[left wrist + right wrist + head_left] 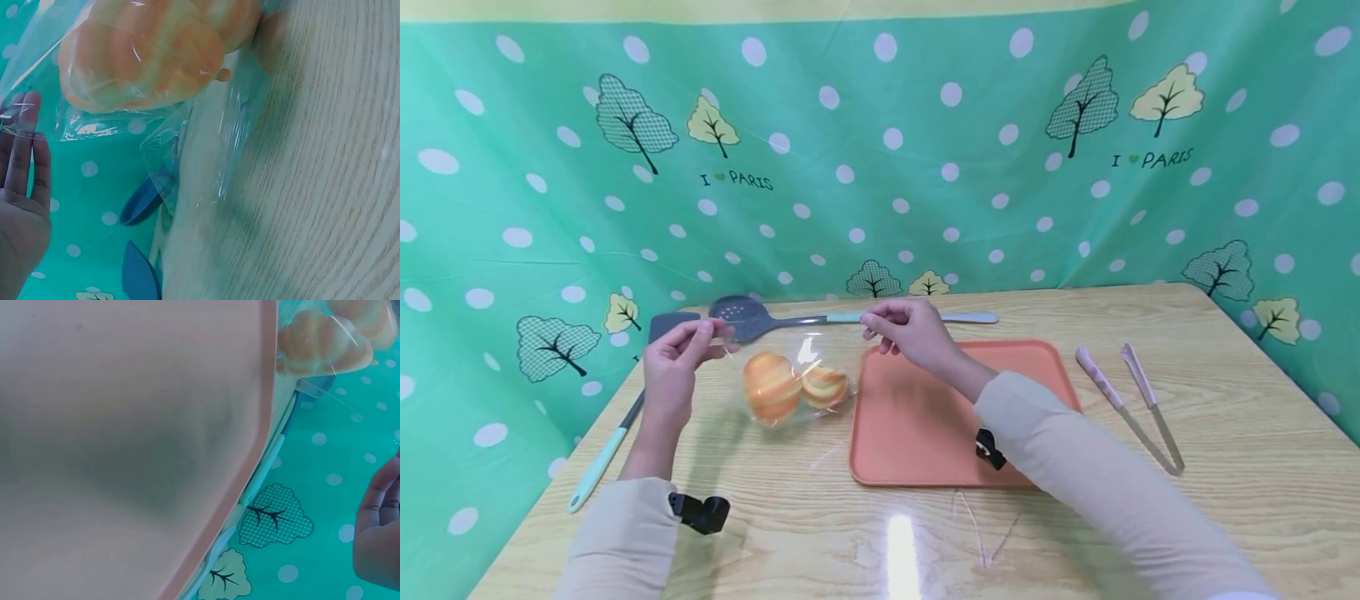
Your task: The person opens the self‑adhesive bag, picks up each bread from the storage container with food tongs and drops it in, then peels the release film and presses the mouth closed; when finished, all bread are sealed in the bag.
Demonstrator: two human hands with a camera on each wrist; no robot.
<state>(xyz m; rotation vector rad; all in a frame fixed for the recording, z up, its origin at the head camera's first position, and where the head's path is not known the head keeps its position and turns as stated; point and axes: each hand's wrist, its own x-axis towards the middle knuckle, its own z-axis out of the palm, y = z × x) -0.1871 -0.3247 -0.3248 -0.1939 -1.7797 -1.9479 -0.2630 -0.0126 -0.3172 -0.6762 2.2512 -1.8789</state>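
A clear plastic bag (801,346) with two striped orange-and-cream bread buns (772,387) in it hangs between my hands, left of the tray. My left hand (677,362) pinches the bag's upper left edge between thumb and fingers. In the left wrist view, fingers (28,119) show behind the film. My right hand (913,329) pinches the bag's upper right edge with thumb and forefinger, above the back left of the orange tray (917,450). In the right wrist view the buns (325,347) appear at the top, beyond the tray's rim.
A dark slotted ladle (741,312) with a mint handle lies along the back edge. At the left is a turner (602,454) with a mint handle. Tongs (1138,408) rest right of the tray. A thin pinkish strand (985,546) lies near the front.
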